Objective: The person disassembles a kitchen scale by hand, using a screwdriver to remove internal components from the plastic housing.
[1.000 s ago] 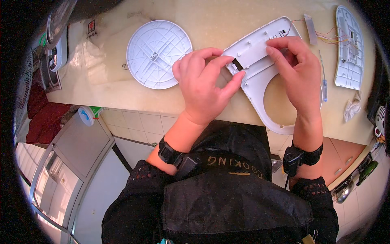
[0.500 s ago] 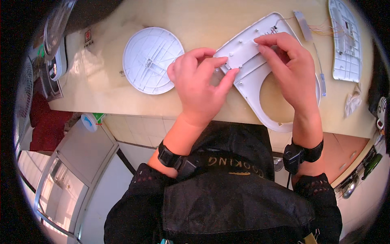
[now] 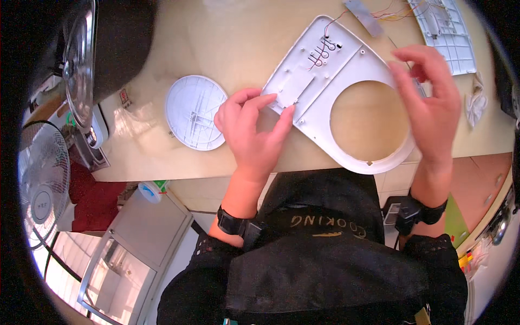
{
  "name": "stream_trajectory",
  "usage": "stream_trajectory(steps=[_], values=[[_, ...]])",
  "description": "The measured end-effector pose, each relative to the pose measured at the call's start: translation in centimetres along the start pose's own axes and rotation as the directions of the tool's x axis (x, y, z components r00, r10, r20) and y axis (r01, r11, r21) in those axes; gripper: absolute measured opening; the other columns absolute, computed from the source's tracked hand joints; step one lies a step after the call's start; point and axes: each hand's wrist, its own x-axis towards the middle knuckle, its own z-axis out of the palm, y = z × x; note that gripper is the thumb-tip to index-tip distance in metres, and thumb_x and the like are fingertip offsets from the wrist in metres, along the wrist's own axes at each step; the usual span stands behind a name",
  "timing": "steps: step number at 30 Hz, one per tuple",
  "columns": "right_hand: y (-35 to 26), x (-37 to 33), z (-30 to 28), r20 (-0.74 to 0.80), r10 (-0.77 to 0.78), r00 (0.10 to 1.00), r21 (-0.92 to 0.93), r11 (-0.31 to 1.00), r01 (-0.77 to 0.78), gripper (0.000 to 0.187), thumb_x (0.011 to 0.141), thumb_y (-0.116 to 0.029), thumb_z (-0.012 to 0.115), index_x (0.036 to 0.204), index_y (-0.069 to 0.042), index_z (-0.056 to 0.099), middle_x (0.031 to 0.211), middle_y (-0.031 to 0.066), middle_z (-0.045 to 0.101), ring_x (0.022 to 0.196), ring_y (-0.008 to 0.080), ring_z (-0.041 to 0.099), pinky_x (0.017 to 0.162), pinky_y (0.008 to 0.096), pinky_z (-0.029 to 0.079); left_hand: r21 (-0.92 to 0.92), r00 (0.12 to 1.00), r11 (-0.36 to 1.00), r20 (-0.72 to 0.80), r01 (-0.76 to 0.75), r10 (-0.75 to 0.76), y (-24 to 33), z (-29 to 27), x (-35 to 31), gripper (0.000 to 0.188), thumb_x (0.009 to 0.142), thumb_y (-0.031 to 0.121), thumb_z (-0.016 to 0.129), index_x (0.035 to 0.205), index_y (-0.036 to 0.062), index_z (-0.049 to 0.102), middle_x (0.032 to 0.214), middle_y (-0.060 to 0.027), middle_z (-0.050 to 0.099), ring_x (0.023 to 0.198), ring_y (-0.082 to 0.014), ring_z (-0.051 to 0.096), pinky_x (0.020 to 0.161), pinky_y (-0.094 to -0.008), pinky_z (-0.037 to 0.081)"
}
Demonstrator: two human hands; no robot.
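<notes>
A white plastic housing panel (image 3: 355, 59) with a large round opening lies tilted on the table in front of me. At its left end, a flat white plastic strip (image 3: 297, 91) rests on the inner side. My left hand (image 3: 252, 124) has thumb and forefinger on either side of that strip's near end, the other fingers curled. Thin dark red wires (image 3: 322, 53) loop among posts near the panel's far end. My right hand (image 3: 433, 103) is bent over the panel's right edge, thumb and forefinger apart. Behind its fingers a slim bluish-grey thing partly shows, mostly hidden.
A round white ribbed disc (image 3: 196, 112) lies left of the panel. At the far right are a grey module (image 3: 363, 17) with wires, a white ribbed cover (image 3: 449, 38) and a crumpled white tissue (image 3: 476, 103). A fan (image 3: 43, 184) stands far left.
My right hand has left the strip and moved right, past the panel's round opening. My left hand stays at the strip's near end. The view has shifted.
</notes>
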Motion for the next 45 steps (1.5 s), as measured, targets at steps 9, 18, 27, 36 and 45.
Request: stream_trajectory(steps=[9, 18, 27, 36, 45], values=[[4.5, -3.9, -3.5, 0.026, 0.059, 0.998, -0.268, 0.962, -0.05, 0.024, 0.088, -0.01, 0.075, 0.11, -0.002, 0.067, 0.104, 0.0102, 0.066, 0.09, 0.0243, 0.062, 0.077, 0.0343, 0.05, 0.048, 0.99, 0.989, 0.025, -0.137, 0.136, 1.3, -0.6, 2.2, 0.04, 0.073, 0.027, 0.089, 0.105, 0.0089, 0.073, 0.1, -0.0074, 0.066, 0.096, -0.0267, 0.058, 0.088, -0.0391, 0.039], [2.9, -4.5, -3.8, -0.032, 0.127, 0.991, -0.127, 0.983, -0.13, 0.016, 0.089, -0.008, 0.072, 0.103, -0.001, 0.067, 0.094, 0.013, 0.066, 0.085, 0.0283, 0.065, 0.076, 0.0351, 0.052, 0.106, 0.985, 0.986, 0.127, -0.127, 0.114, 2.1, 0.3, 3.8, 0.035, 0.075, 0.026, 0.087, 0.102, 0.0079, 0.074, 0.096, -0.0058, 0.067, 0.09, -0.0262, 0.06, 0.084, -0.039, 0.042], [-2.3, -7.4, 1.3, 0.11, -0.115, 0.987, -0.044, 0.992, 0.121, 0.013, 0.078, -0.008, 0.071, 0.08, -0.008, 0.057, 0.08, 0.0073, 0.054, 0.076, 0.0266, 0.058, 0.067, 0.0406, 0.048, -0.084, 0.991, 0.99, 0.069, -0.11, 0.116, 1.1, 1.3, 3.4, 0.034, 0.073, 0.015, 0.09, 0.1, 0.0041, 0.074, 0.095, -0.0099, 0.068, 0.086, -0.0251, 0.062, 0.075, -0.0347, 0.049], [-2.0, -7.1, 2.6, 0.115, -0.129, 0.985, -0.067, 0.988, 0.137, 0.016, 0.077, -0.01, 0.067, 0.075, -0.009, 0.052, 0.075, 0.0074, 0.049, 0.071, 0.0263, 0.056, 0.064, 0.04, 0.047, -0.078, 0.984, 0.985, 0.08, -0.153, 0.159, 0.5, 0.9, 3.3, 0.034, 0.073, 0.014, 0.091, 0.1, 0.0025, 0.074, 0.097, -0.0117, 0.067, 0.084, -0.023, 0.063, 0.07, -0.0318, 0.051], [-1.9, -7.2, 2.5, 0.172, -0.083, 0.982, -0.052, 0.994, 0.094, 0.019, 0.078, -0.011, 0.072, 0.076, -0.009, 0.053, 0.074, 0.0078, 0.052, 0.07, 0.0268, 0.059, 0.063, 0.0411, 0.049, -0.099, 0.981, 0.981, 0.083, -0.167, 0.175, 0.2, 0.8, 3.4, 0.035, 0.072, 0.012, 0.091, 0.1, 0.0024, 0.074, 0.098, -0.0114, 0.067, 0.085, -0.0222, 0.063, 0.07, -0.0303, 0.051]])
